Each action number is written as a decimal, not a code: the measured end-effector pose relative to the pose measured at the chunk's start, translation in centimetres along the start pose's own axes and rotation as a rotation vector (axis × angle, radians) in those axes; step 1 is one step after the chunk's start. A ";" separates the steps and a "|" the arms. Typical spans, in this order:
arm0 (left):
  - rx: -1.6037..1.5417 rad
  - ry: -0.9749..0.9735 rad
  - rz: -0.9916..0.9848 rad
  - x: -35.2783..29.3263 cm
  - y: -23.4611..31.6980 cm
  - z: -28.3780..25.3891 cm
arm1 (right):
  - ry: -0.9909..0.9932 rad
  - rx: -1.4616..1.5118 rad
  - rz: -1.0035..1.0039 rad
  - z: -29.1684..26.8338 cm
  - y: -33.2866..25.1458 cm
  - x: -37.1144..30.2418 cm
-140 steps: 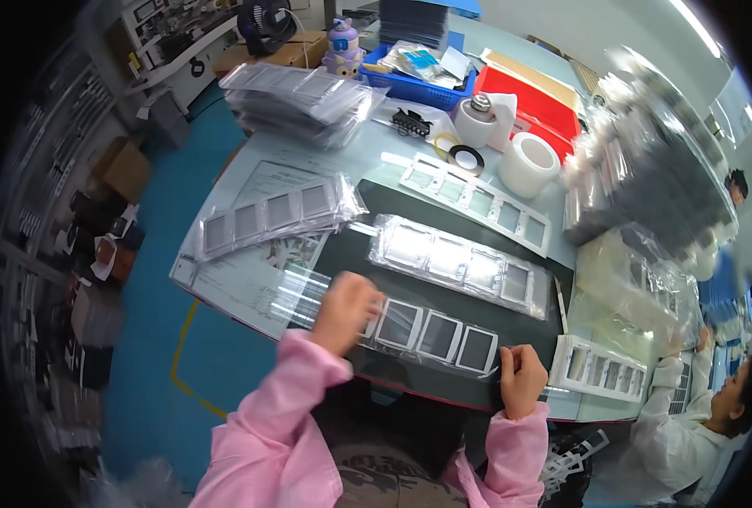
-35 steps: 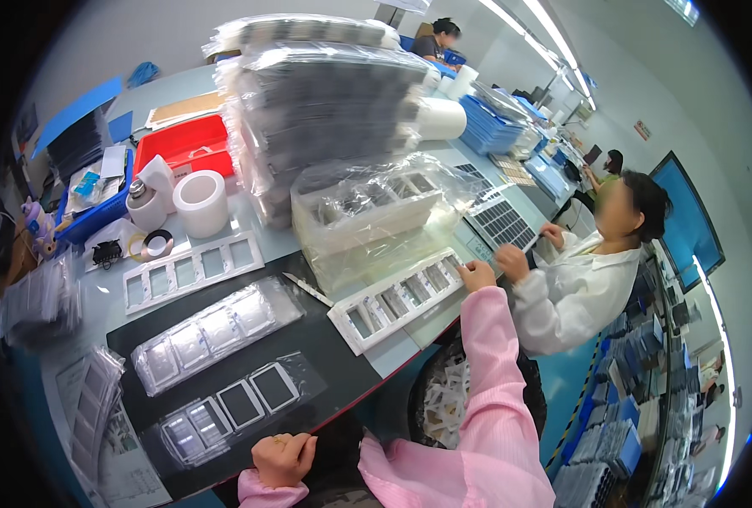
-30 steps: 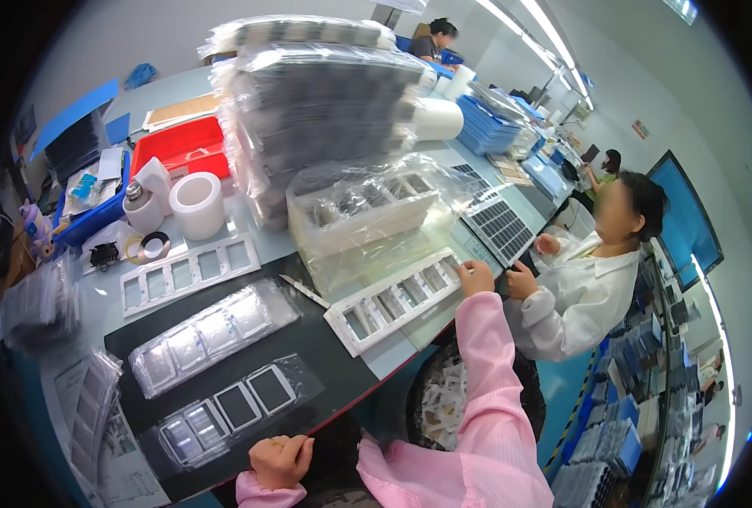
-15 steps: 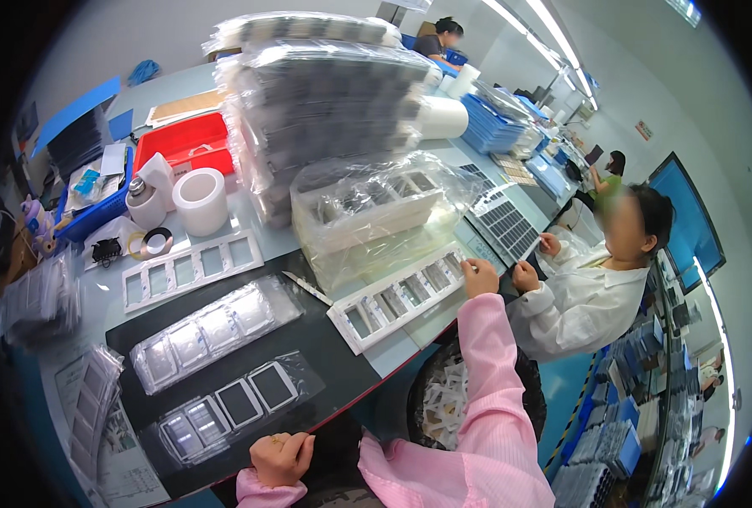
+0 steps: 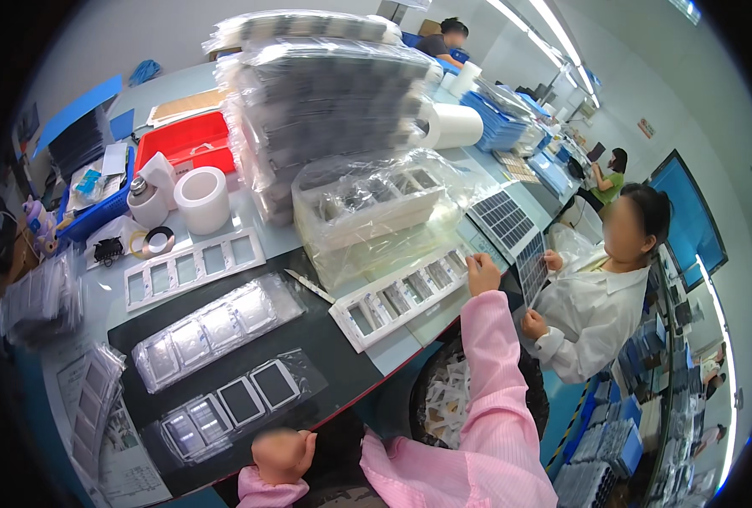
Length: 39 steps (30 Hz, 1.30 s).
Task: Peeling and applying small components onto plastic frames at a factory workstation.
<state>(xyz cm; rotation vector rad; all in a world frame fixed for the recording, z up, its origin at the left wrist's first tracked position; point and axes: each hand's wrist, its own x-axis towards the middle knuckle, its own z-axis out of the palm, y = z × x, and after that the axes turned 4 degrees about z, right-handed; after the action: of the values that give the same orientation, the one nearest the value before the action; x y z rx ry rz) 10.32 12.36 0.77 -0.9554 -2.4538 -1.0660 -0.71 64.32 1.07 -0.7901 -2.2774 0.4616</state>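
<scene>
Beside the smooth, white slotted frames (image 5: 407, 316), the right hand (image 5: 483, 275), grip unclear; left hand (image 5: 281, 455), grip loosely folded in.

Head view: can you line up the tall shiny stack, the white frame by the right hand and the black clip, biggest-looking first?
1. Tall shiny stack
2. White frame
3. Black clip

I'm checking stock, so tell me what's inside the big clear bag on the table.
White frames with openings show through the clear bag. Folds and glare blur parts of them; anything beneath them is covered.
</scene>
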 end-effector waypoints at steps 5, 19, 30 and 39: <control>0.009 0.007 0.012 0.1 0.2 0.0 | -0.021 -0.026 -0.029 -0.1 0.2 0.1; 0.029 0.036 0.051 0.3 0.0 0.1 | -0.189 0.621 0.021 -4.2 -2.8 -0.3; -0.225 0.061 -0.095 -0.2 -0.2 -0.4 | -1.152 1.948 -0.585 -21.4 -14.2 -7.5; -1.096 -0.179 -0.312 3.5 2.0 -6.8 | -1.213 0.804 -0.192 -13.2 -24.5 -19.6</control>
<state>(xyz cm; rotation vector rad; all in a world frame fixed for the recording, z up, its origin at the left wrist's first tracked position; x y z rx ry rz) 9.21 9.95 8.24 -0.9282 -2.0739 -2.6498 9.93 34.53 13.60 0.2470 -2.6887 1.9915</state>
